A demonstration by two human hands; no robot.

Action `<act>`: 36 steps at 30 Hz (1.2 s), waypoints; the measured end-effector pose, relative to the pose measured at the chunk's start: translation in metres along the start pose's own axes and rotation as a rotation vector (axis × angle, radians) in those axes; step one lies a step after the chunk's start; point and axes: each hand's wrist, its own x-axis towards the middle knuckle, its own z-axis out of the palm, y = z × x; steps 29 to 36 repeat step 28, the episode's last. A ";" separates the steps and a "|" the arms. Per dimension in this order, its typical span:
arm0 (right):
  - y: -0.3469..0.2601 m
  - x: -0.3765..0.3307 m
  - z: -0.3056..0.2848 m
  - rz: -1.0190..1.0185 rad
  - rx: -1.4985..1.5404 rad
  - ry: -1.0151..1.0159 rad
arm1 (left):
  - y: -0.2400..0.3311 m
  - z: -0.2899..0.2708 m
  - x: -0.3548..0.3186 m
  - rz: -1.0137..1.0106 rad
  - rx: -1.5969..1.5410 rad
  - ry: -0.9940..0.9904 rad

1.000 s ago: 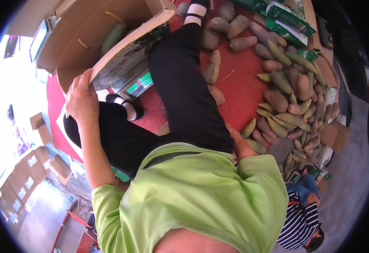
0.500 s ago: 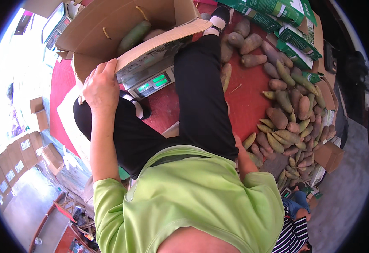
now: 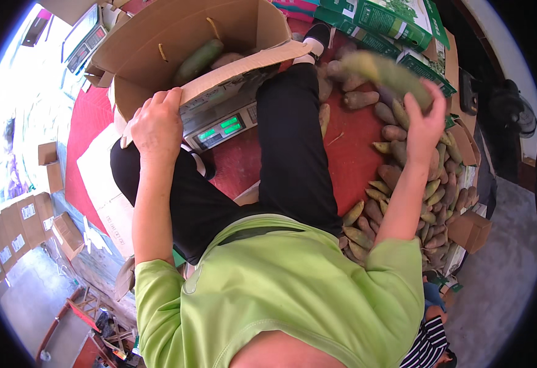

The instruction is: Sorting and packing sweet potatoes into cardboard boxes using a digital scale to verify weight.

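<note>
My left hand (image 3: pixel 158 126) is closed over the near rim of an open cardboard box (image 3: pixel 139 38). A long dark-green fruit (image 3: pixel 199 61) and a brownish one (image 3: pixel 227 59) lie inside; the near flap hides the rest of the interior. The box rests by or on a scale (image 3: pixel 224 127) with a lit green display, between my legs. Out to the right, my right hand (image 3: pixel 427 116) grips the end of a long, yellow-green, mango-like fruit (image 3: pixel 386 72), blurred by motion. It is raised above a heap of similar green and reddish-brown fruits (image 3: pixel 434 184).
Green printed cartons (image 3: pixel 397 24) lie at the far right. Another scale (image 3: pixel 86 46) stands at the far left. Flattened brown boxes (image 3: pixel 20 230) line the left side. A person in a striped top (image 3: pixel 428 343) is at the lower right. Red sheeting (image 3: pixel 357 147) covers the floor.
My right hand has come up from low beside my right thigh and now holds a long fruit above the heap. My left hand stays on the box rim.
</note>
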 end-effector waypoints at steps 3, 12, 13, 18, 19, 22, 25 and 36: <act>-0.056 0.037 0.037 -0.096 0.299 0.025 | 0.000 -0.001 0.000 -0.001 0.004 -0.012; -0.035 0.047 0.171 -0.026 0.550 -0.462 | 0.001 -0.001 0.002 0.015 -0.014 0.022; -0.029 0.039 0.172 -0.026 0.555 -0.467 | 0.000 -0.002 0.001 0.010 -0.009 0.020; 0.051 -0.002 0.129 0.097 0.286 -0.160 | 0.002 -0.001 0.000 0.014 -0.001 -0.015; 0.072 -0.017 0.118 0.174 0.234 -0.199 | 0.001 -0.001 -0.001 0.010 0.002 -0.020; 0.157 -0.095 0.089 0.292 -0.010 -0.402 | -0.004 -0.003 -0.003 -0.009 -0.005 0.001; 0.239 -0.204 0.050 0.528 -0.204 -0.688 | -0.001 -0.004 -0.003 -0.015 -0.004 -0.006; 0.267 -0.314 0.029 0.959 -0.043 -0.598 | 0.006 -0.001 0.004 0.018 -0.023 -0.001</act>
